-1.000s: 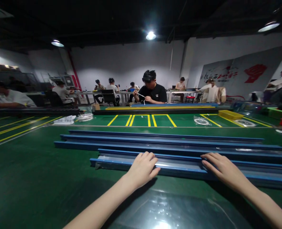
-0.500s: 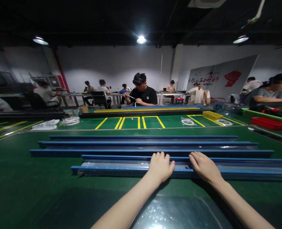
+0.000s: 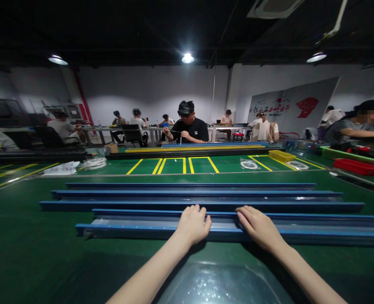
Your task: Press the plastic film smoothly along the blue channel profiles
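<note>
A long blue channel rail (image 3: pixel 123 227) lies crosswise on the green table in front of me, partly covered by clear film. My left hand (image 3: pixel 193 224) is laid over it, fingers hooked across the far edge and thumb pointing right. To the right, my right hand (image 3: pixel 258 223) grips the same rail, its fingertips curled over the far wall. Both palms face down, a short distance apart. Just beyond lie more blue channel rails (image 3: pixel 142 206), side by side and parallel to the held one. The fingertips' undersides are hidden.
A glossy clear sheet (image 3: pixel 218 283) lies near me. Farther back are white coils (image 3: pixel 93 163), a yellow tray (image 3: pixel 281 156), a red tray (image 3: pixel 357 166) and yellow and black rails (image 3: pixel 187 151). A co-worker (image 3: pixel 190 126) sits opposite, handling a thin white strip.
Both hands and the held rail have slid to the left. The other blue rails have stayed in place. My view has tipped up slightly.
</note>
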Tool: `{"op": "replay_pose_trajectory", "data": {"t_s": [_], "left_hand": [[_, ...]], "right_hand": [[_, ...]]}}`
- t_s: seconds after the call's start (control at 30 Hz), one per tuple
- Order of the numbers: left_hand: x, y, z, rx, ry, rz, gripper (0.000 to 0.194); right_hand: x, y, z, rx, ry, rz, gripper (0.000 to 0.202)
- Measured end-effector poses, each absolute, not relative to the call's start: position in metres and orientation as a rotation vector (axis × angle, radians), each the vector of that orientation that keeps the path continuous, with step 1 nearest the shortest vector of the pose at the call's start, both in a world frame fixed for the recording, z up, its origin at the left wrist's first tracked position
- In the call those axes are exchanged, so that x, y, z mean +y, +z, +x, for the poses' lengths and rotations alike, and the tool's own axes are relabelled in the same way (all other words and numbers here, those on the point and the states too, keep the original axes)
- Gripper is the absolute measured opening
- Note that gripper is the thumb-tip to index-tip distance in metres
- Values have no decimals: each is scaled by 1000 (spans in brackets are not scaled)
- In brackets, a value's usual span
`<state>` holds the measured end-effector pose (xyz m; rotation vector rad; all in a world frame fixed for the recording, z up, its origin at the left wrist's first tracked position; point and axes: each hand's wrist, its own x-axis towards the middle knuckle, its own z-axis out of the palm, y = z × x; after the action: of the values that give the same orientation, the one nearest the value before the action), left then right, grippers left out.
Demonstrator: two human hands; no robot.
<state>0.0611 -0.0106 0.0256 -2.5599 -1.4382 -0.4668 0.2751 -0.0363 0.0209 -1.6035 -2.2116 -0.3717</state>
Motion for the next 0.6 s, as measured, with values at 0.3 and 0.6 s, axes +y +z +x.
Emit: {"op": "replay_pose_trajectory", "data": {"t_s": [0.3,0.6], "left_hand": [[-4,28,-32,-1423,-417,-2513,28],[-6,29,-63,-1431,-371,-2471,29]], "right_hand": [[-38,20,311,-2135,-410,-1682,34],[-33,10,301,-2060,-616,-1733,35]]}}
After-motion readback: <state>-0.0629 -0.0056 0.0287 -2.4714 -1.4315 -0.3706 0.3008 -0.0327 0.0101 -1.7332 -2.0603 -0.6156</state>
